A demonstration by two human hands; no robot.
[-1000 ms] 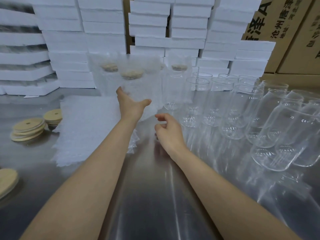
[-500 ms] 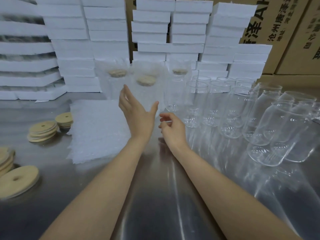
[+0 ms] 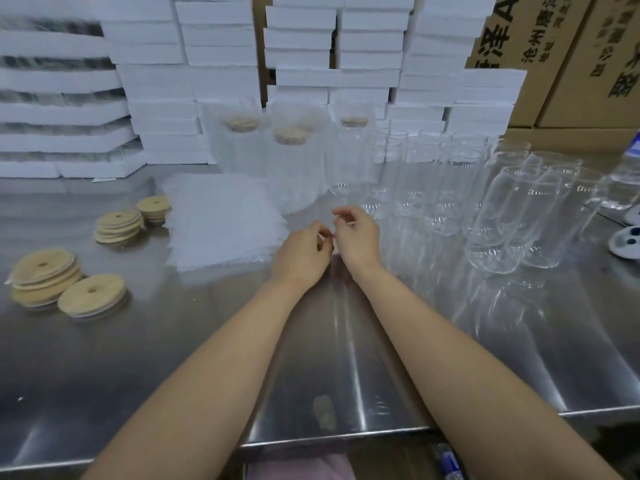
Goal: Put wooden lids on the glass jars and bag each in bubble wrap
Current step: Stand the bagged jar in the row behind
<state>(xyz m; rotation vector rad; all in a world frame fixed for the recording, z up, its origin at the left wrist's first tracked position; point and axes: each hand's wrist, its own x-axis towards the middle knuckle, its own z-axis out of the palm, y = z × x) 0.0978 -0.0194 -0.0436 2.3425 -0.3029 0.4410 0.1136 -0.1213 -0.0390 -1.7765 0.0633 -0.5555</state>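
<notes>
Drawn back from the bubble-wrapped, wood-lidded jars (image 3: 294, 168), the left hand (image 3: 301, 258) now meets the right hand (image 3: 356, 237) over the brushed steel table (image 3: 173, 358), both loosely curled, empty. Smooth clear glass jars (image 3: 498, 216) stand right; round wooden lids (image 3: 91, 295) and quilted bubble-wrap bags (image 3: 221, 220) lie left.

I read this as a packing room in a warehouse. Seen: steel worktable (image 3: 138, 358) filling the lower frame; white foam boxes (image 3: 221, 39) stacked along the top; printed cardboard cartons (image 3: 568, 64) upper right; rows of identical glass jars (image 3: 426, 174) at right; wooden lids (image 3: 91, 295) piled at left beside bubble-wrap bags (image 3: 221, 223).
</notes>
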